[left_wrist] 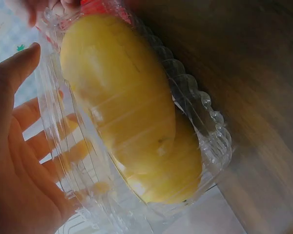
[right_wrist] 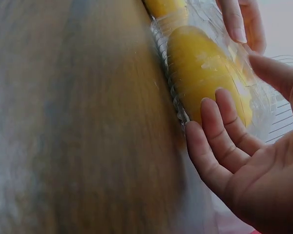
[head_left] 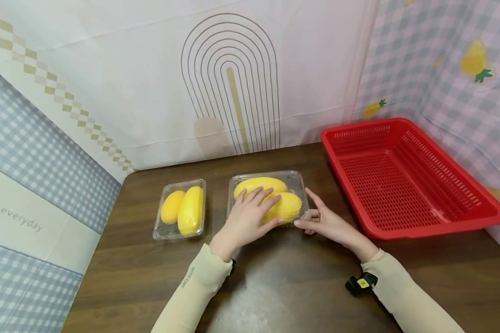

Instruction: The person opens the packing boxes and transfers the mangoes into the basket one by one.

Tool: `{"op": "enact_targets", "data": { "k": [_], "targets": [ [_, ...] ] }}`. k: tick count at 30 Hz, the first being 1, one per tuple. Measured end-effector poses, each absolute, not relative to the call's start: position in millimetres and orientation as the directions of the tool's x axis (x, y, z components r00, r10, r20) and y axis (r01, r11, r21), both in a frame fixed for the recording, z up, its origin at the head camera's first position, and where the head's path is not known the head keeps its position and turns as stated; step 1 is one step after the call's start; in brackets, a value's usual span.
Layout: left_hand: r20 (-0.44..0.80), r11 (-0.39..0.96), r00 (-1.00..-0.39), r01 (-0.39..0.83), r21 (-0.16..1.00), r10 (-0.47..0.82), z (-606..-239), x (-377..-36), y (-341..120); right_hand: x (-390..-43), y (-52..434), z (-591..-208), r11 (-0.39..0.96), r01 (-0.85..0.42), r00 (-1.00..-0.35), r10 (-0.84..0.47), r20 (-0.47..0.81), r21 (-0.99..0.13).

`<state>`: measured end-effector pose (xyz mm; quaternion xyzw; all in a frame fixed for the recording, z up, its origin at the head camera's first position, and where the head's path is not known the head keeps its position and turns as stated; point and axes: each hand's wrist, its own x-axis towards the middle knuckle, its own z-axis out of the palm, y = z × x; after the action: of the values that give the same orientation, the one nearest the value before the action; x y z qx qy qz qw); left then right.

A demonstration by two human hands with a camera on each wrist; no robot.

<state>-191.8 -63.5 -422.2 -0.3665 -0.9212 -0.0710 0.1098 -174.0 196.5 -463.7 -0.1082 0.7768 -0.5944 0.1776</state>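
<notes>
A clear plastic clamshell box (head_left: 295,180) lies in the middle of the table, with two large oblong yellow fruits inside. One fruit (head_left: 266,184) lies toward the back and the other (head_left: 290,206) at the front right. Over the lid spreads my left hand (head_left: 246,216), its fingers extended and thumb toward the front edge. My right hand (head_left: 327,224) is at the box's right end, thumb near the front corner and index finger stretched along the side. Up close in the right wrist view, lightly bent fingers (right_wrist: 223,141) stand beside the box's end, apart from the thumb.
Left of the hands sits a second clear box (head_left: 159,230) with two yellow fruits. A large red plastic basket (head_left: 347,196) stands at the right on the dark wooden table (head_left: 125,273). Patterned cloth (head_left: 158,92) hangs behind the table.
</notes>
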Motion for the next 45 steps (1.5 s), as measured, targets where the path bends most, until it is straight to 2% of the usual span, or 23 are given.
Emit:
{"op": "enact_targets", "data": {
  "k": [9, 18, 25, 32, 45],
  "targets": [
    [0.248, 0.724, -0.706, 0.689, 0.025, 0.663, -424, -193, -60, -178, 196, -468, 0.219, 0.058, -0.919, -0.37, -0.138, -0.974],
    [0.293, 0.657, -0.626, 0.754, -0.008, 0.722, -424, -196, -48, -178, 196, -470, 0.189, 0.05, -0.934, -0.339, -0.113, -0.981],
    [0.288, 0.668, -0.63, 0.742, -0.049, 0.721, -424, -193, -37, -175, 192, -468, 0.126, 0.037, -0.938, -0.338, -0.078, -0.991],
    [0.341, 0.653, -0.587, 0.749, -0.115, 0.734, -426, -197, -33, -175, 190, -469, 0.061, 0.075, -0.959, -0.268, -0.089, -0.995],
    [0.366, 0.645, -0.575, 0.758, -0.098, 0.732, -428, -202, -35, -178, 189, -472, 0.031, 0.088, -0.962, -0.256, -0.093, -0.996]
  ]
}}
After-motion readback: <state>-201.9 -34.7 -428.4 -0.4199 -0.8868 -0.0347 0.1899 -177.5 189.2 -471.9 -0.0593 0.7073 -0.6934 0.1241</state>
